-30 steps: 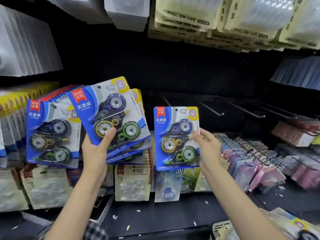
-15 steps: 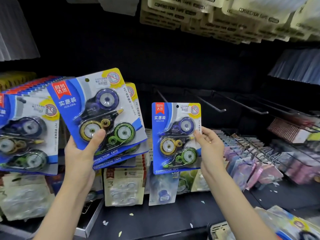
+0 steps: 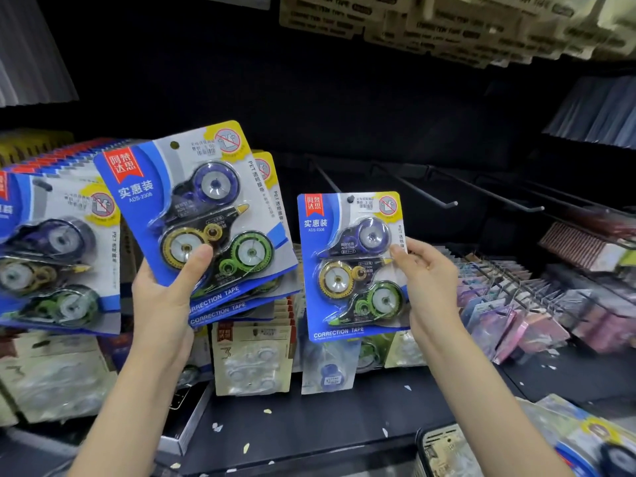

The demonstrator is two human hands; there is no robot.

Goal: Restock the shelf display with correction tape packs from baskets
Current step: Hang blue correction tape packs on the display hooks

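Dark shelf [image 3: 309, 418] with paper scraps — both hands' fingers [image 3: 192, 266] gripping tape packs [image 3: 351, 263].

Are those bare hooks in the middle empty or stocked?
Empty. The hooks jut from the dark back panel with nothing hanging on them; the single pack is in the right hand, not hung.

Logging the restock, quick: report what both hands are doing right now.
Left hand: grips a stack of correction tape packs, thumb across the front.
Right hand: pinches a single pack by its right edge.
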